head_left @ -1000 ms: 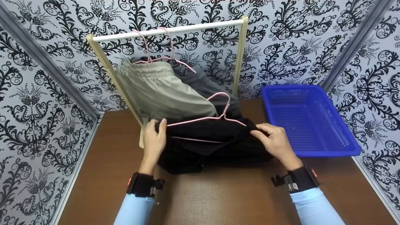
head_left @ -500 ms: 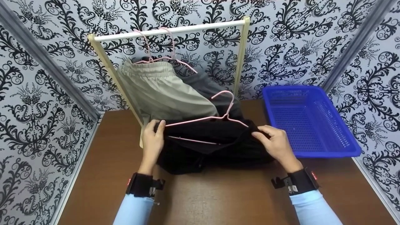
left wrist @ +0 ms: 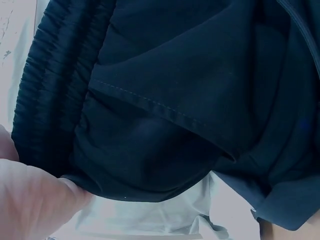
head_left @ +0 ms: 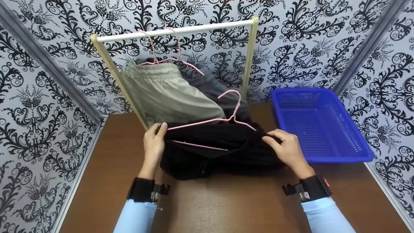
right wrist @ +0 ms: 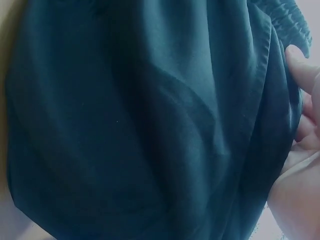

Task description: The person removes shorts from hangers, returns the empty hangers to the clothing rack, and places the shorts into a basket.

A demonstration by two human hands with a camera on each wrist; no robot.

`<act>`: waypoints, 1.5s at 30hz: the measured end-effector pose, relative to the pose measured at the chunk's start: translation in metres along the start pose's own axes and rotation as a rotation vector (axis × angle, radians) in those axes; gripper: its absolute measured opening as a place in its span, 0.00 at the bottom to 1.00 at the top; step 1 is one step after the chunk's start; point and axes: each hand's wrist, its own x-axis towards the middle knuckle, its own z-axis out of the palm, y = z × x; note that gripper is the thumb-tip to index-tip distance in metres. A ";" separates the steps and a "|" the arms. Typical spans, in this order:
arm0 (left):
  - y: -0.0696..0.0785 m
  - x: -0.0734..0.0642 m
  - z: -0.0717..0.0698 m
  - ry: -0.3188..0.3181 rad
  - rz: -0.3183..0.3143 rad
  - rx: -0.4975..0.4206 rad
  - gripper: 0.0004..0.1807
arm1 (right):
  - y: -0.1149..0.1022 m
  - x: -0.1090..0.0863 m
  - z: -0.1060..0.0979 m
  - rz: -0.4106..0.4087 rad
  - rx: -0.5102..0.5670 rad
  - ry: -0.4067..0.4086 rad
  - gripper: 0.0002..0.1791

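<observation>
Black shorts (head_left: 220, 165) are spread between both hands, with a pink hanger (head_left: 207, 121) set inside the waist. The hanger's hook points up and its lower bar shows across the waist opening. My left hand (head_left: 154, 142) pinches the left end of the waistband, thumb on the near side. In the left wrist view the gathered waistband (left wrist: 60, 90) and a stitched pocket edge are close up. At the opposite end, my right hand (head_left: 286, 147) grips the waistband between thumb and curled fingers. Cloth fills most of the right wrist view, the thumb (right wrist: 302, 67) lying against its edge.
Behind the shorts stands a rack with a white rail (head_left: 174, 31) and pale wooden posts. Light grey-green shorts (head_left: 165, 90) and a dark grey garment (head_left: 210, 87) hang there on pink hangers. A blue basket (head_left: 323, 158) sits at right on the brown table (head_left: 226, 207).
My left hand has moved slightly left, drawing the waistband wider. The hanger's hook has turned and risen a little. My right hand has shifted slightly right, still gripping the shorts.
</observation>
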 end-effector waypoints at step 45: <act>-0.014 -0.004 -0.009 -0.031 0.039 0.192 0.24 | -0.007 0.002 -0.002 -0.054 -0.044 0.080 0.07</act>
